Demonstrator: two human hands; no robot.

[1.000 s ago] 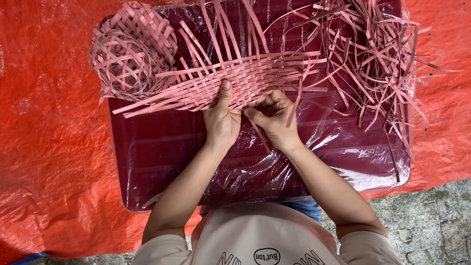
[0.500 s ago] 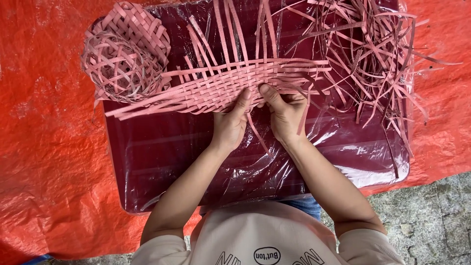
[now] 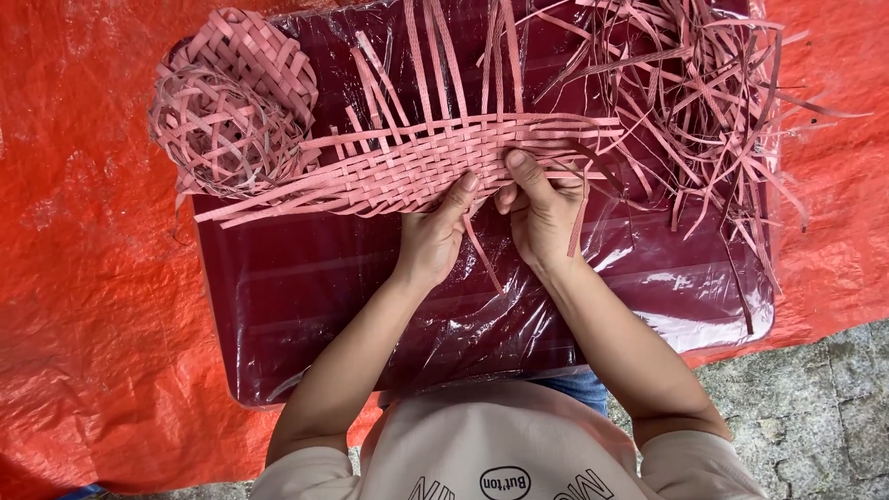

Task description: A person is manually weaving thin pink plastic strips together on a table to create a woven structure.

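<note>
Orange tarp (image 3: 83, 278) covers the ground, with a strip of grey stone floor (image 3: 815, 407) showing at the lower right, and on top sits a dark maroon worktop (image 3: 306, 315) wrapped in shiny clear plastic. Across the far half of it lies a flat pink mat (image 3: 407, 167) woven from thin strips, with loose ends sticking out away from the person and off to both sides. Left hand (image 3: 431, 241) has its grip closed on the near edge of the mat, thumb pressed on top of the weave. Right hand (image 3: 542, 208) is right beside it, nearly touching, thumb up on the weave and fingers curled shut around a strip (image 3: 579, 218) that hangs down past the knuckles. Far left corner has a small round pink basket (image 3: 231, 102), partly woven and touching the mat's end. Far right is a messy pile of loose strips (image 3: 704, 102).
</note>
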